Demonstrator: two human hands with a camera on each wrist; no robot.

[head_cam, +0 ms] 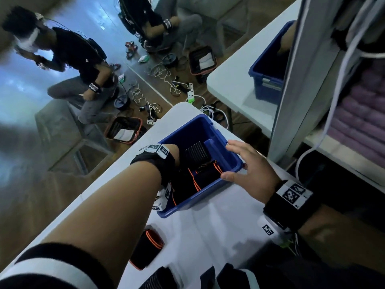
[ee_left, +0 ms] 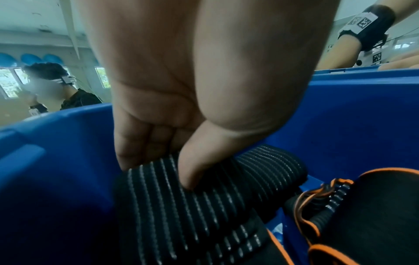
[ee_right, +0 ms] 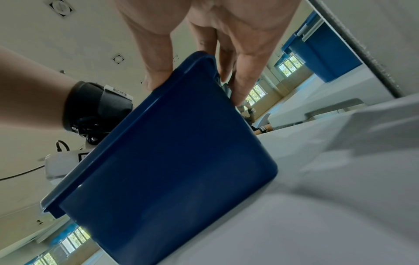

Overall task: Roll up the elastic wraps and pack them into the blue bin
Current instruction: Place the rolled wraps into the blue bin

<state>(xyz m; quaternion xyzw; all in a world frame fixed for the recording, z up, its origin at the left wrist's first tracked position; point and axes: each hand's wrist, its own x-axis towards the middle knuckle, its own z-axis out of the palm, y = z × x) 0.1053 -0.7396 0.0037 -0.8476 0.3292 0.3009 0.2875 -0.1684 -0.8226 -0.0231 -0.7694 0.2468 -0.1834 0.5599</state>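
The blue bin [head_cam: 210,190] stands on the white table [head_cam: 218,232]. My left hand [ee_left: 156,174] reaches down inside it. Its thumb and fingers pinch a black ribbed rolled wrap [ee_left: 204,202], seen in the head view as the ribbed roll [head_cam: 195,152] near the bin's far wall. Beside the roll lie black wraps with orange trim [head_cam: 200,178]. My right hand [head_cam: 233,161] holds the bin's near right corner, thumb on one rim and fingers over the other. A rolled wrap with orange edging [head_cam: 148,249] lies on the table near my left forearm.
More dark wraps [head_cam: 158,278] lie at the table's near edge. A second blue bin [head_cam: 268,69] sits on another white table at the back right. Shelves with purple towels [head_cam: 358,113] stand to the right. A seated person [head_cam: 83,65] and floor cables [head_cam: 158,76] are beyond.
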